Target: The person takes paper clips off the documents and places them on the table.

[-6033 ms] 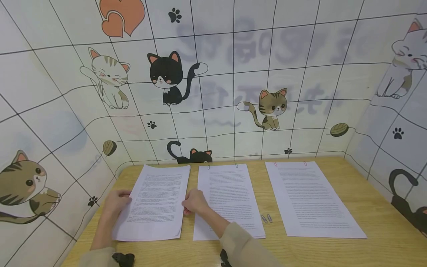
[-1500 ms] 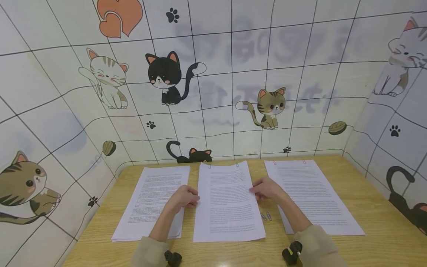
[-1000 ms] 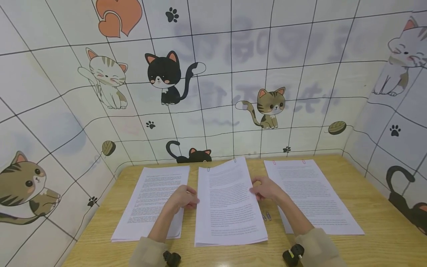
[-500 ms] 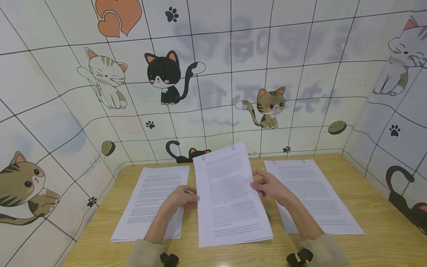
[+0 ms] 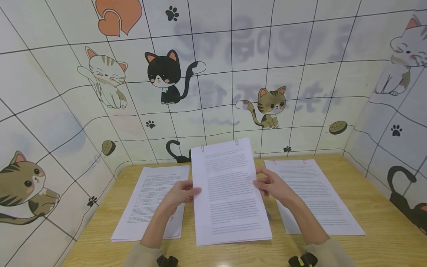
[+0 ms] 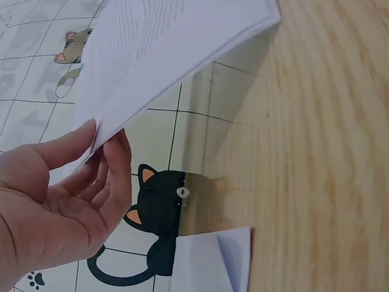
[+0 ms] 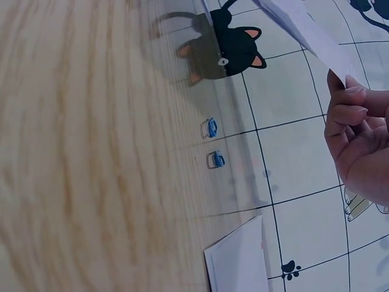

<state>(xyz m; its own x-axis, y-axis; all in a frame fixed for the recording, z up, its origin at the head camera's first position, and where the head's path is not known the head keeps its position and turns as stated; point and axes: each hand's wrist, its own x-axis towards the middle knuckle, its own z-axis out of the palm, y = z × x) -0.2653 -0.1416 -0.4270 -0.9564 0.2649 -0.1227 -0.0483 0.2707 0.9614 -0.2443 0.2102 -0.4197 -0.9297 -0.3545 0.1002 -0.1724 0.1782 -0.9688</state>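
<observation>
A stack of printed sheets [image 5: 231, 196] is raised off the table, its top edge tilted up, and both hands hold it by the sides. My left hand [image 5: 176, 194] pinches the left edge, thumb in front and fingers behind, as the left wrist view shows on the sheets [image 6: 176, 45]. On the opposite edge my right hand [image 5: 275, 187] pinches the paper between thumb and fingers. Two paper clips [image 5: 202, 148] sit on the stack's top edge. Below the right hand, two loose blue paper clips [image 7: 212, 128] lie on the table; the raised sheets partly hide them in the head view.
To the left lies another pile of printed sheets [image 5: 153, 200], partly behind the left forearm. A third printed pile [image 5: 313, 200] with two red clips [image 5: 304, 161] lies at the right. Behind the wooden table [image 5: 383, 237] stands a wall covering [image 5: 217, 129] with cat drawings.
Both hands moved from the left pile to the middle stack, then lifted it and tipped its top edge up. The left and right piles stay on the table.
</observation>
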